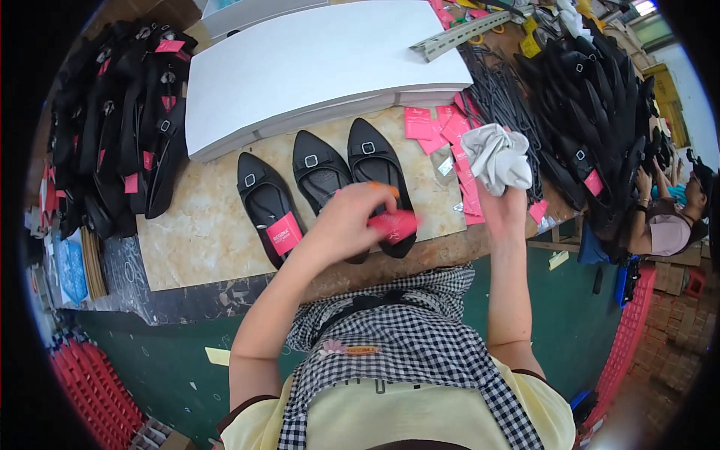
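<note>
Heaped black shoes at the far left, a stack of white boards behind, a metal rail on top, another black shoe pile right, red crates on the floor.

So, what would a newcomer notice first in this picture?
Probably the three black pointed shoes in a row on the marbled tabletop, below white boxes. Over them, the left hand holds a pink tag, and the right hand lifts a crumpled white paper wad. Black shoe piles flank both sides.
</note>
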A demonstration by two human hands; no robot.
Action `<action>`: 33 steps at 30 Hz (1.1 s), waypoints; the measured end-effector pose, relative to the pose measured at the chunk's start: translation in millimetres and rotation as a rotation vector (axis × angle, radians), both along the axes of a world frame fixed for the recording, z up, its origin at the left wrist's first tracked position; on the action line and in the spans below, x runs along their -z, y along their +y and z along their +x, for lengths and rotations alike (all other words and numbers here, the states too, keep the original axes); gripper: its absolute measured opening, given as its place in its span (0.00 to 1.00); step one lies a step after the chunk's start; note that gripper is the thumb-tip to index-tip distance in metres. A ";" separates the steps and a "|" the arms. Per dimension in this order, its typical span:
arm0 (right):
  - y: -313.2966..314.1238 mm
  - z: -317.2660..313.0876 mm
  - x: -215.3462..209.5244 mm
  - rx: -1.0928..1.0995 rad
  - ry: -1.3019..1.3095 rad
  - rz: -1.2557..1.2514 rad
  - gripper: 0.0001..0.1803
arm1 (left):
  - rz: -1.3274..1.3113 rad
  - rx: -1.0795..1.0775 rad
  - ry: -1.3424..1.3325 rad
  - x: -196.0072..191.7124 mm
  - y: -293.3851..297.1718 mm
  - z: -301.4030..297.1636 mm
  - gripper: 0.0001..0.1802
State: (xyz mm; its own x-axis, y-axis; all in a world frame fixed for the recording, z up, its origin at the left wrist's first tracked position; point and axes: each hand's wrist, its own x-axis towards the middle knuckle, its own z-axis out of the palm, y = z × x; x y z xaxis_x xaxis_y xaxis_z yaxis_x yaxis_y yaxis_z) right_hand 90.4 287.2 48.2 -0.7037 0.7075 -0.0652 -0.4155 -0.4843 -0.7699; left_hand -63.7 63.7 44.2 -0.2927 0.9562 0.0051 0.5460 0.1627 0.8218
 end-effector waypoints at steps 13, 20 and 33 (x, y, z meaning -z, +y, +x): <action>-63.7 -95.4 52.7 -0.333 -0.804 2.120 0.29 | -0.026 0.057 0.343 15.5 11.4 79.6 0.22; -28.3 -107.0 49.0 -0.445 -0.690 1.438 0.29 | -0.179 0.183 0.349 3.4 19.1 71.7 0.33; -4.9 -27.6 -17.3 -0.303 -0.783 1.131 0.30 | -0.102 -0.693 0.881 19.7 64.1 -202.3 0.25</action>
State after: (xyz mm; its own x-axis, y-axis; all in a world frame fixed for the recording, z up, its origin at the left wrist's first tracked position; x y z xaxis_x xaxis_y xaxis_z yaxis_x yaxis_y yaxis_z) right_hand 62.8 282.3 65.5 -0.8825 0.4702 -0.0114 0.3035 0.5507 -0.7775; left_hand -266.0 127.8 24.4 -0.6941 0.5964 0.4031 0.6950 0.7011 0.1596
